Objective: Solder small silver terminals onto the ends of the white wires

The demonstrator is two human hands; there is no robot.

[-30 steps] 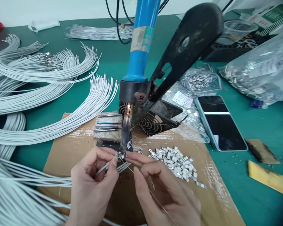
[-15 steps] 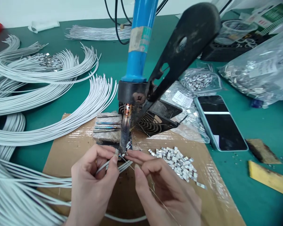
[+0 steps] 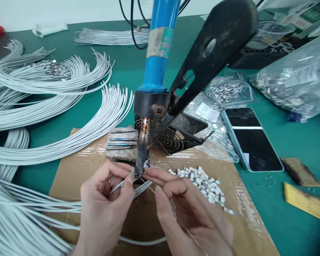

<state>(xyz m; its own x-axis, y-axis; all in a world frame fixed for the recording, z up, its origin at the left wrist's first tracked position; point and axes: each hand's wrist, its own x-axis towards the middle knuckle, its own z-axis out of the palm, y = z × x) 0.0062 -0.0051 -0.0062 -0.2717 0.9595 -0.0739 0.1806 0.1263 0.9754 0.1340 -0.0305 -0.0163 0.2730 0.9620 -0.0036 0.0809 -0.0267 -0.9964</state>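
Between thumb and index finger, my left hand (image 3: 104, 202) pinches the end of a white cable (image 3: 115, 188) just left of the iron's tip. My right hand (image 3: 194, 209) is closed on a thin solder wire (image 3: 188, 230), which runs up between the fingers to the tip. Its outstretched fingertips sit at the tip's right side, beside a tiny part that is too small to make out. A blue soldering iron (image 3: 160, 67) points down, clamped in a black stand (image 3: 216, 46). The exact contact at the tip is partly covered by my fingers.
Small white and metal pieces (image 3: 202, 183) lie heaped on the cardboard (image 3: 74, 177). Bundles of white cables (image 3: 69, 151) fill the left. Behind the tip are a black fan (image 3: 173, 138) and a pad with metal rods (image 3: 122, 142). Rightward lie a phone (image 3: 253, 138), plastic bags (image 3: 298, 78) and a yellow sponge (image 3: 308, 202).
My right hand has shifted slightly right, and the solder wire with it. My left hand stays almost in place, still pinching the cable. The camera view has moved a little.
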